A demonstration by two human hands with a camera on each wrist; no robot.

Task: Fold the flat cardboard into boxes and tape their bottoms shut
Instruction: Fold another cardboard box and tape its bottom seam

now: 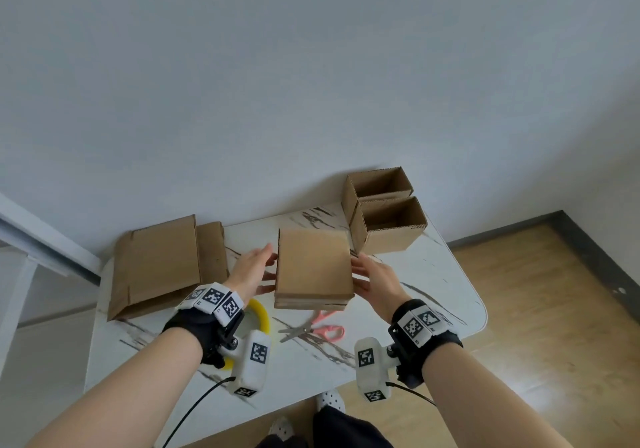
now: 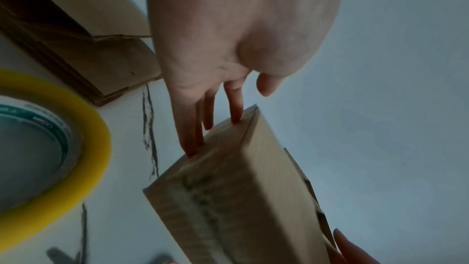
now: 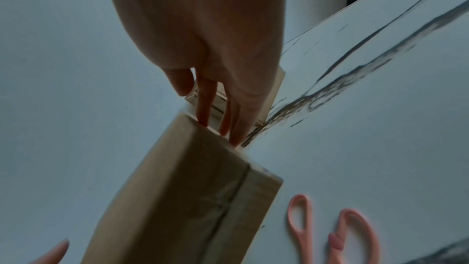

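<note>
A folded cardboard box [image 1: 313, 267] is held just above the white marble table [image 1: 415, 274] between my two hands. My left hand [image 1: 256, 269] presses its left side with straight fingers [image 2: 193, 133]. Against the right side lies my right hand [image 1: 372, 276], its fingers [image 3: 236, 119] also straight. In the wrist views the box [image 2: 241, 198] [image 3: 182, 188] shows a taped seam along the end nearest me. A stack of flat cardboard [image 1: 156, 267] lies at the table's left.
Two open-topped finished boxes [image 1: 381, 187] [image 1: 391, 229] stand at the back right against the wall. A yellow-rimmed tape roll [image 1: 259, 314] [image 2: 38, 148] lies under my left wrist. Pink-handled scissors [image 1: 311, 329] [image 3: 335, 232] lie near the front edge.
</note>
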